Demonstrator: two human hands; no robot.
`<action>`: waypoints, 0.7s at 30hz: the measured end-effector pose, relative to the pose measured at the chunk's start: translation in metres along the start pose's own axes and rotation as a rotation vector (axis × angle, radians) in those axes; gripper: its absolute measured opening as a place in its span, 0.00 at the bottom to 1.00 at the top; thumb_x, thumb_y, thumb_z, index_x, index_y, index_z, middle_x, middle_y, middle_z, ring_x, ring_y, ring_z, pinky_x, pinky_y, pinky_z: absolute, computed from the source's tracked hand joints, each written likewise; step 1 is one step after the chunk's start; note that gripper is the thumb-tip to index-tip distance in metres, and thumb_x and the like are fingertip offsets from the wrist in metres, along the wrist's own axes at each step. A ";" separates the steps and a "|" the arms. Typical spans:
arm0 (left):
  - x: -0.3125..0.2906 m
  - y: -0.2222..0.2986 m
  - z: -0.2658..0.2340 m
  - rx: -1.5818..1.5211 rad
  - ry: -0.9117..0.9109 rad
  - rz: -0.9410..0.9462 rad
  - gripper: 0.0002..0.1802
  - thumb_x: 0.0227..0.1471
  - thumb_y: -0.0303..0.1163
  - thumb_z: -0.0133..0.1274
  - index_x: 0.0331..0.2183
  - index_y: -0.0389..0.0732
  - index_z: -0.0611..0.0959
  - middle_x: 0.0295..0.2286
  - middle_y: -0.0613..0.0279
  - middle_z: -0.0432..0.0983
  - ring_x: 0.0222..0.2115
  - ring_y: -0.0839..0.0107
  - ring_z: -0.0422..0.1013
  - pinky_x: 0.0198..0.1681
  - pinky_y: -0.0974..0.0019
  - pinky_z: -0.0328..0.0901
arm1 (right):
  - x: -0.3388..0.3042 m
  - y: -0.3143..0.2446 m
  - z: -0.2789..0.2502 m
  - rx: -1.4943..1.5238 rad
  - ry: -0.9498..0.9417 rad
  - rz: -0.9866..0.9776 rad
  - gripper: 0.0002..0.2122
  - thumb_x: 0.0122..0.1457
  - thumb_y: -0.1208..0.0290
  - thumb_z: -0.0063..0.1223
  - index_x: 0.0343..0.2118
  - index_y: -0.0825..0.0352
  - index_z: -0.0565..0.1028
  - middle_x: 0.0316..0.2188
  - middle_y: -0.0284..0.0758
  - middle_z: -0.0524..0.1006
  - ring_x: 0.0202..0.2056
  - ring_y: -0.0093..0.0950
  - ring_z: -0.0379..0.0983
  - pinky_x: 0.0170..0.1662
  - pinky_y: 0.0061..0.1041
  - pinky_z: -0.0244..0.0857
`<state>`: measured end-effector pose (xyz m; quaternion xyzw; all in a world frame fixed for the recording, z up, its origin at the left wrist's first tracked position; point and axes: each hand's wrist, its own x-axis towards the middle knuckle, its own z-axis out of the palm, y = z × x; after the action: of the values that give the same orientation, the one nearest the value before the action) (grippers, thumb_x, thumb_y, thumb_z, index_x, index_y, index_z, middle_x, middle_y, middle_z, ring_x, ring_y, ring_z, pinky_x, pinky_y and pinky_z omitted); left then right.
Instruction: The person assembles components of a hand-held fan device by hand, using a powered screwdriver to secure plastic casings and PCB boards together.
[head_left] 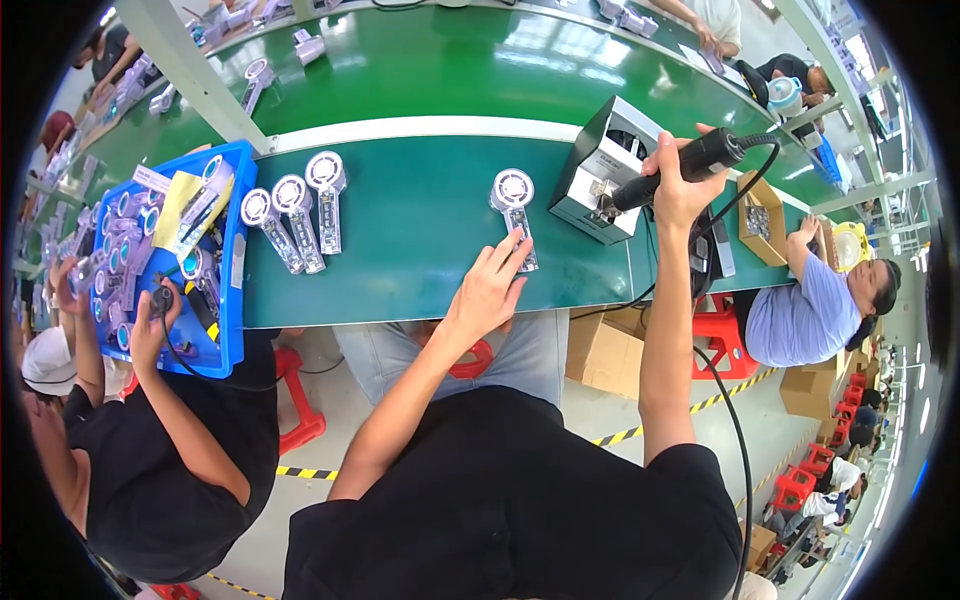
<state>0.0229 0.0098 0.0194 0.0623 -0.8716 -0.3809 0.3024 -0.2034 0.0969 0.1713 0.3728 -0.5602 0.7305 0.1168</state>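
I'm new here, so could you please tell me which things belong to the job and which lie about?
Likely in the job:
- white part under the left hand
- corded tool in the right hand
- box at its tip
- three similar parts

Likely lying about:
- cardboard box below the table
- lilac piece beyond it

The left hand [484, 296] is palm down, fingers [502, 253] stretched forward. The right hand [682, 187] curls in a grip, forearm [668, 335] extended.
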 end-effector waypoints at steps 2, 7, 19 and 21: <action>0.000 -0.001 0.000 0.003 -0.003 0.004 0.33 0.44 0.19 0.58 0.55 0.33 0.72 0.56 0.49 0.65 0.39 0.52 0.68 0.47 0.57 0.68 | 0.001 0.002 0.000 0.007 -0.008 0.002 0.21 0.54 0.85 0.61 0.48 0.70 0.63 0.20 0.35 0.75 0.17 0.22 0.71 0.22 0.21 0.68; 0.000 -0.001 0.000 0.014 -0.017 0.005 0.32 0.45 0.20 0.58 0.55 0.33 0.73 0.55 0.49 0.66 0.38 0.53 0.68 0.47 0.57 0.68 | 0.008 0.007 0.000 -0.007 -0.033 0.054 0.20 0.55 0.83 0.61 0.47 0.69 0.63 0.20 0.34 0.74 0.16 0.22 0.70 0.21 0.23 0.66; 0.000 -0.001 0.001 0.025 -0.026 0.004 0.31 0.46 0.20 0.58 0.54 0.32 0.73 0.54 0.48 0.67 0.39 0.54 0.68 0.47 0.58 0.68 | -0.009 -0.014 0.001 0.066 0.022 0.054 0.20 0.57 0.85 0.56 0.50 0.70 0.62 0.20 0.35 0.73 0.16 0.23 0.69 0.21 0.24 0.67; -0.001 -0.002 0.001 0.028 -0.011 0.009 0.31 0.46 0.20 0.58 0.54 0.32 0.73 0.54 0.48 0.67 0.38 0.54 0.68 0.47 0.58 0.68 | -0.001 -0.011 0.004 0.036 0.032 -0.012 0.21 0.56 0.86 0.57 0.50 0.70 0.63 0.21 0.35 0.73 0.17 0.23 0.70 0.22 0.24 0.68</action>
<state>0.0227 0.0097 0.0172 0.0604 -0.8787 -0.3675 0.2985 -0.1945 0.0979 0.1793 0.3665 -0.5429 0.7455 0.1232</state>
